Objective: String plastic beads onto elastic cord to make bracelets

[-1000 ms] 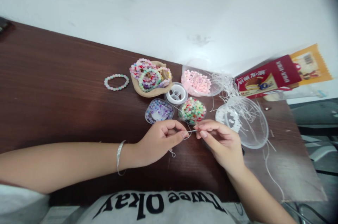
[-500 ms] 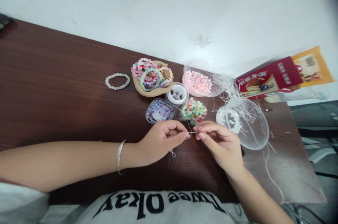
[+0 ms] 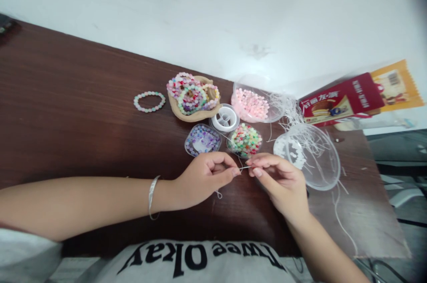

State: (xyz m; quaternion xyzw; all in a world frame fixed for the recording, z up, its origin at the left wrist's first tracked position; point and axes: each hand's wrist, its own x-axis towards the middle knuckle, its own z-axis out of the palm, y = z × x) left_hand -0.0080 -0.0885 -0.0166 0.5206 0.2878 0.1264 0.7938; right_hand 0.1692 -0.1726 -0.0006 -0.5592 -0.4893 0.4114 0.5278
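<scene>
My left hand (image 3: 208,179) pinches a thin white cord (image 3: 244,167) between thumb and fingers. Facing it, my right hand (image 3: 278,180) pinches the same strand, and a short length spans the gap between the fingertips. A small loop of cord (image 3: 219,194) hangs below the left hand. Just beyond the fingers sits a tub of multicoloured beads (image 3: 246,139), with a tub of purple beads (image 3: 203,139) to its left. A white cord spool (image 3: 225,118) stands behind them; a strand runs from it toward my hands.
A tan dish (image 3: 190,116) holds several beaded bracelets, and one bracelet (image 3: 149,102) lies left of it. Pink beads (image 3: 251,105) fill a clear tub. White beads (image 3: 289,151) and a clear bowl (image 3: 336,171) stand right, near tangled cords (image 3: 292,111) and a red snack box (image 3: 343,99).
Both hands stay almost where they were, still pinching the cord. The strand between the fingertips has tilted slightly, and the whole view has shifted a little.
</scene>
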